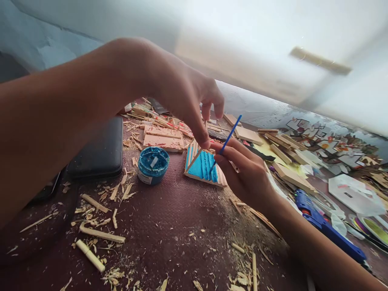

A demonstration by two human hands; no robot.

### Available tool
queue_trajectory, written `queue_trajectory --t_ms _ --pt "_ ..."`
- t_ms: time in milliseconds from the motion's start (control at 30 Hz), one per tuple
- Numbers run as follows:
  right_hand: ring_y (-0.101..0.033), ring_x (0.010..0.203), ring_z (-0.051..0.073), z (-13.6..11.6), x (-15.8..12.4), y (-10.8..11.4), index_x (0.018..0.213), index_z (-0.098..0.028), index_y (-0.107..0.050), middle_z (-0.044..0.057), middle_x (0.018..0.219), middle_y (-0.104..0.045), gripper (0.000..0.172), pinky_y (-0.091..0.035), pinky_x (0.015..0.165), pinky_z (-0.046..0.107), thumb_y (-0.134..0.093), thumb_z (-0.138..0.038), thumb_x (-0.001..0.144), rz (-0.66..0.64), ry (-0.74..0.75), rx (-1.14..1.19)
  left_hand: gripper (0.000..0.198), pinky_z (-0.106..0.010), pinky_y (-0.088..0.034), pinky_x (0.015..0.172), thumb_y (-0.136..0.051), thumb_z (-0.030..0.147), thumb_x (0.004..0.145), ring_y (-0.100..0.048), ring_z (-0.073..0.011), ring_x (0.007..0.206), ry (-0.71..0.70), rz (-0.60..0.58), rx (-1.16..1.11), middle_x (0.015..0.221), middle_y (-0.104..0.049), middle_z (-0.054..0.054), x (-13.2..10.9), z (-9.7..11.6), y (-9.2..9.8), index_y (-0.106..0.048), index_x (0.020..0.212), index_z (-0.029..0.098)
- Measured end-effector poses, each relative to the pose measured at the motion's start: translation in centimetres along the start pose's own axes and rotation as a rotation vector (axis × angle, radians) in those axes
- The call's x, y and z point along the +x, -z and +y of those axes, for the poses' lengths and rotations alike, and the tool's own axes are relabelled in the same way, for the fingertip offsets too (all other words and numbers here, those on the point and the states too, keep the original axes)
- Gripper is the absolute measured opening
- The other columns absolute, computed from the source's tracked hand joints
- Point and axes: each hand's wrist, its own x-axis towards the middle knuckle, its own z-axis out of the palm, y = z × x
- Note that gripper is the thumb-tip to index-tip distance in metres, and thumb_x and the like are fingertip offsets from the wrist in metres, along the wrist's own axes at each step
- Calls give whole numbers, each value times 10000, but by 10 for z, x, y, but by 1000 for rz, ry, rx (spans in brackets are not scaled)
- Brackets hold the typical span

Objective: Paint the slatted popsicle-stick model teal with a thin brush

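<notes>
In my right hand [242,169] is a thin blue paintbrush [230,135], pinched between thumb and fingers, its tip down on a small ridged wooden piece [222,180]. Bright blue paint [198,163] covers much of that piece's slatted face; bare wood shows along its edges. My left hand [184,93] arches over from the left with fingers bent down. Its thumb meets the top of the ridged piece, and part of its grip is hidden behind the piece. An open jar of blue paint [153,178] stands to the left of the piece.
Wood shavings and stick offcuts [90,255] litter the dark red tabletop [157,230]. A black case [95,149] lies at left. Behind are a flat wooden board [163,137] and loose sticks. At right lie a blue glue gun [327,228], wood strips and a white plastic container [354,194].
</notes>
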Motion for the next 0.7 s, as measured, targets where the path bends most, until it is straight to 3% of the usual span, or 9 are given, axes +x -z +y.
queue_trajectory --t_ms 200,400,533,700 --pt "-615 906 187 -3 1 0 1168 -214 -659 56 972 -614 209 -534 776 344 -539 -80 1061 -53 55 64 988 -485 -542 1051 -788 846 553 -698 -258 1128 27 22 23 1317 -706 69 -2 5 2 -604 1432 434" --pt "-583 835 174 -4 1 0 1376 -241 -639 30 937 -571 373 -503 731 337 -557 -74 1052 -55 66 94 985 -459 -547 1037 -789 835 543 -690 -246 1133 20 15 16 1320 -709 69 -1 7 2 -619 1415 409" --pt "-557 798 169 -7 0 1 1410 -259 -635 14 895 -533 415 -489 716 336 -571 -71 1046 -57 43 108 975 -479 -538 1048 -806 824 564 -686 -266 1138 9 10 7 1311 -715 51 -2 6 2 -611 1427 414" --pt "-581 828 177 -7 0 2 1357 -242 -655 39 942 -586 362 -490 706 342 -572 -74 1048 -48 42 75 1006 -463 -504 1100 -841 811 547 -624 -301 1257 21 -16 -53 1383 -683 41 0 3 3 -608 1434 399"
